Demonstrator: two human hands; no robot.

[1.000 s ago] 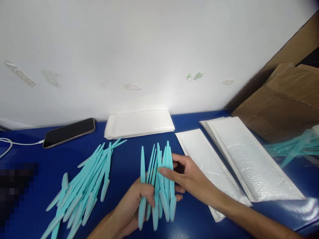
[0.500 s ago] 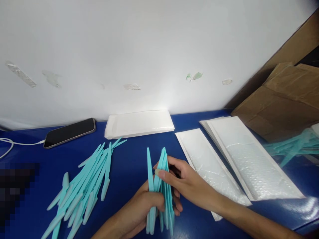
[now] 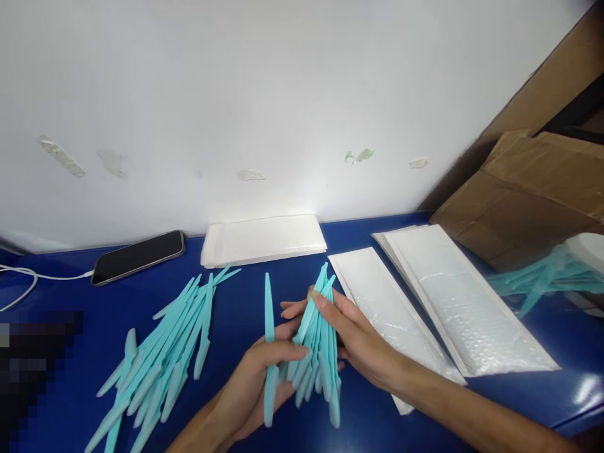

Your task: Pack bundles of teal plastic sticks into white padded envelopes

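Note:
A fanned bundle of turquoise eyebrow razors (image 3: 323,343) is between my hands above the blue table. My right hand (image 3: 358,333) pinches the bundle near its upper ends, thumb in front and fingers behind. My left hand (image 3: 264,371) is closed from the left side, its thumb lying across the lower part of the bundle. One single razor (image 3: 269,314) stands apart in my left hand, upright between thumb and palm. To the left, a loose pile of the same razors (image 3: 163,352) lies on the table, handles toward me.
White bubble mailers (image 3: 467,302) lie at the right, one mailer (image 3: 387,308) partly behind my right forearm. A white stack of flat mailers (image 3: 264,239) rests against the wall. A phone (image 3: 139,257) with a cable lies at left. A cardboard box (image 3: 528,189) and bagged turquoise razors (image 3: 547,277) are far right.
The bundle has shifted slightly right and up in my right hand and spread at the bottom. My left hand with the single razor has moved left, away from it. The view has shifted slightly.

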